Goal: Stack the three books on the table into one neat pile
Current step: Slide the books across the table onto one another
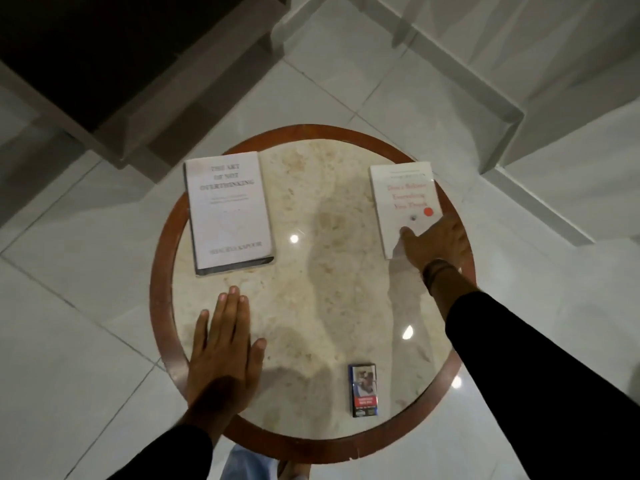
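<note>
Table (162,306): round, pale mottled stone top with a glossy sheen, two small light glints on it; ringed by a reddish-brown wooden rim.
Left book (230,213): thick white paperback, flat, cover up, grey lettering, dark spine along its left side — far-left part of the tabletop, page block showing at the near edge.
Right book (401,199): thinner white paperback, flat, red lettering and a red dot on the cover; lies at the far-right, its right side reaching over the wooden rim.
Third book: only two can be seen on the table.
Left hand (221,355): palm down, flat on the stone near the left rim, fingers straight and close together, thumb splayed; holds nothing. Fingertips lie just short of the left book's near edge, not touching it.
Right hand (438,242): reached out to the right book's near-right corner, thumb on the cover; the other fingers are hidden past the book's edge, so a full clasp cannot be told. A dark band circles the wrist.
Sleeves: black, both arms.
Small box (363,390): blue-and-red printed pack, flat, near the front rim, well apart from both books.
Open room: the whole middle of the stone top lies bare between the two books — a wide clear strip.
Floor (519,237): large glossy pale tiles, thin grout lines.
</note>
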{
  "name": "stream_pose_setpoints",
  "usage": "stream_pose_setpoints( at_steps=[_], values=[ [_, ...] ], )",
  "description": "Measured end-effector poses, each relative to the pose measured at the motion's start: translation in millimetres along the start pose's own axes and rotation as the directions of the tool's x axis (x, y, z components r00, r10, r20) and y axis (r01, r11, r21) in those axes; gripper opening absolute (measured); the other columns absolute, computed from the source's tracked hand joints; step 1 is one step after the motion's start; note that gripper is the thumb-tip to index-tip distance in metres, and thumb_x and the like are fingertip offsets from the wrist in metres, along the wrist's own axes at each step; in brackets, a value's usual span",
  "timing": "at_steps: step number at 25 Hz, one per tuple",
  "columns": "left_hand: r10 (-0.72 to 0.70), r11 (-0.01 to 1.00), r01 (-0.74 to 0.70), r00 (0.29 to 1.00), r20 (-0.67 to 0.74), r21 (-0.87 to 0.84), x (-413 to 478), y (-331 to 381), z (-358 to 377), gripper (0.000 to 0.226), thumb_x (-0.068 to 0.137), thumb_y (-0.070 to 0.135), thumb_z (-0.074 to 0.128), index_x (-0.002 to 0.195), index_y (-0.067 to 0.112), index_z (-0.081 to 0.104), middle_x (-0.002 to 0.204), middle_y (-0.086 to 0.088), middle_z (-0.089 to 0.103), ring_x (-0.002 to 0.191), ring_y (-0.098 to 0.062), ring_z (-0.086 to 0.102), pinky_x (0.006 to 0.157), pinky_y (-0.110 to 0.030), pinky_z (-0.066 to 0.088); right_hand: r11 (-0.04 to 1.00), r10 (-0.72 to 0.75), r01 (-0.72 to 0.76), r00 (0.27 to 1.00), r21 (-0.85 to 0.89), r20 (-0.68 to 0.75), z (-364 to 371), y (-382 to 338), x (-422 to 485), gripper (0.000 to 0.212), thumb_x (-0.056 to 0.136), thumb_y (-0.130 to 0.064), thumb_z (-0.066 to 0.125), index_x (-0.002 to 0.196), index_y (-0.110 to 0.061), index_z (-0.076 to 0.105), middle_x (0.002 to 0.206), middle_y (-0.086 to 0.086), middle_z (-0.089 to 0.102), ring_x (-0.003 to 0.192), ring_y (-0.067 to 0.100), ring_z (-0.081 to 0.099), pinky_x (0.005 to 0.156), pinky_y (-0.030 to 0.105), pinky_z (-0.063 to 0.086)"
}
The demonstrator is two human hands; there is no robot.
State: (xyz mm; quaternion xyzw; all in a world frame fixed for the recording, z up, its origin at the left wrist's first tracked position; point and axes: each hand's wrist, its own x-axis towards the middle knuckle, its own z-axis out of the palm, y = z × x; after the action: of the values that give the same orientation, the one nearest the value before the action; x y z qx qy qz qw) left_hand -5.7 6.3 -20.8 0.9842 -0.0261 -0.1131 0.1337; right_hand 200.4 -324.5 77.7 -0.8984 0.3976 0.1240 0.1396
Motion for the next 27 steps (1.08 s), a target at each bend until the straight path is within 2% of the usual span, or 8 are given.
stream_pose_setpoints(
  at_steps=[4, 6, 11, 14, 16, 20, 23, 27],
  values=[
    [0.028, 0.999, -0.027, 0.999, -0.039, 0.022, 0.2, -3.4, 2.3, 0.076, 0.107, 0.047, 0.028, 0.172, 0.012, 0.012, 0.184, -0.008, 0.005, 0.170, -0.027, 0.007, 0.138, -0.050, 0.003, 0.961, 0.040, -0.112, 0.961, 0.254, 0.274, 3.1, 4.4, 7.7, 0.101, 0.078, -0.048, 0.089, 0.155, -0.011, 0.035, 0.157, 0.015, 0.050, 0.146, 0.040, 0.048, 0.124, 0.059, 0.038],
    [0.031, 0.999, -0.029, 0.999, -0.045, 0.033, -0.8, -4.6, 2.1, 0.076, 0.107, 0.047, 0.029, 0.172, 0.012, 0.013, 0.184, -0.007, 0.003, 0.170, -0.027, 0.006, 0.138, -0.050, 0.003, 0.948, -0.008, -0.106, 0.935, 0.300, 0.355, 3.2, 2.7, 3.6, 0.094, 0.075, -0.047, 0.092, 0.149, -0.013, 0.046, 0.146, 0.013, 0.062, 0.135, 0.039, 0.059, 0.119, 0.059, 0.044],
    [0.035, 0.999, -0.033, 0.997, -0.073, 0.021, -3.4, -3.9, 0.1, 0.074, 0.108, 0.045, 0.032, 0.172, 0.010, 0.015, 0.184, -0.011, 0.010, 0.170, -0.029, 0.011, 0.138, -0.051, 0.005, 0.903, -0.164, -0.014, 0.912, 0.429, 0.376, -10.4, 3.4, -6.3, 0.030, 0.099, -0.018, 0.070, 0.128, -0.010, 0.070, 0.130, 0.009, 0.076, 0.119, 0.037, 0.073, 0.102, 0.053, 0.061],
    [0.032, 0.999, -0.031, 0.997, -0.067, 0.014, -2.5, -2.5, -1.2, 0.074, 0.108, 0.045, 0.034, 0.172, 0.011, 0.015, 0.183, -0.012, 0.014, 0.170, -0.029, 0.012, 0.138, -0.051, 0.006, 0.866, -0.240, 0.047, 0.913, 0.497, 0.330, -32.8, -5.5, -24.0, 0.018, 0.101, -0.014, 0.067, 0.118, -0.019, 0.071, 0.111, -0.003, 0.079, 0.100, 0.026, 0.078, 0.067, 0.029, 0.066],
    [0.024, 1.000, -0.025, 0.998, -0.058, -0.010, -2.7, -2.6, -0.8, 0.074, 0.109, 0.045, 0.034, 0.172, 0.012, 0.014, 0.183, -0.011, 0.014, 0.170, -0.028, 0.011, 0.138, -0.052, 0.008, 0.800, -0.301, 0.063, 0.902, 0.597, 0.309, -43.1, -23.4, -48.8, 0.020, 0.099, -0.014, 0.070, 0.114, -0.027, 0.071, 0.102, -0.006, 0.082, 0.090, 0.018, 0.080, 0.056, 0.021, 0.063],
    [-0.017, 0.999, 0.016, 0.999, -0.037, -0.040, -4.6, -1.1, -0.2, 0.074, 0.109, 0.049, 0.031, 0.172, 0.015, 0.013, 0.184, -0.007, 0.013, 0.170, -0.025, 0.009, 0.138, -0.054, 0.014, 0.723, -0.417, 0.035, 0.818, 0.690, 0.396, -19.3, -76.9, -94.8, 0.022, 0.100, -0.012, 0.070, 0.113, -0.030, 0.073, 0.096, -0.007, 0.086, 0.083, 0.009, 0.084, 0.060, 0.026, 0.066],
    [-0.020, 1.000, 0.019, 0.999, -0.045, -0.019, -2.5, 1.2, 0.5, 0.074, 0.109, 0.052, 0.027, 0.172, 0.016, 0.015, 0.183, -0.006, 0.016, 0.170, -0.025, 0.013, 0.137, -0.051, 0.011, 0.747, -0.460, 0.056, 0.763, 0.663, 0.454, 18.7, -120.5, -122.4, 0.026, 0.101, -0.012, 0.070, 0.125, -0.021, 0.071, 0.110, 0.000, 0.084, 0.077, 0.009, 0.081, 0.056, 0.020, 0.064],
    [-0.007, 0.999, 0.003, 0.996, -0.085, -0.039, -4.0, -0.8, 7.7, 0.076, 0.108, 0.054, 0.030, 0.173, 0.020, 0.010, 0.184, -0.002, 0.004, 0.170, -0.023, 0.009, 0.139, -0.048, 0.003, 0.807, -0.432, 0.075, 0.751, 0.585, 0.500, 61.5, -151.7, -142.2, 0.031, 0.099, -0.014, 0.071, 0.130, -0.013, 0.068, 0.127, 0.010, 0.077, 0.111, 0.030, 0.076, 0.087, 0.045, 0.068]
  ],
)
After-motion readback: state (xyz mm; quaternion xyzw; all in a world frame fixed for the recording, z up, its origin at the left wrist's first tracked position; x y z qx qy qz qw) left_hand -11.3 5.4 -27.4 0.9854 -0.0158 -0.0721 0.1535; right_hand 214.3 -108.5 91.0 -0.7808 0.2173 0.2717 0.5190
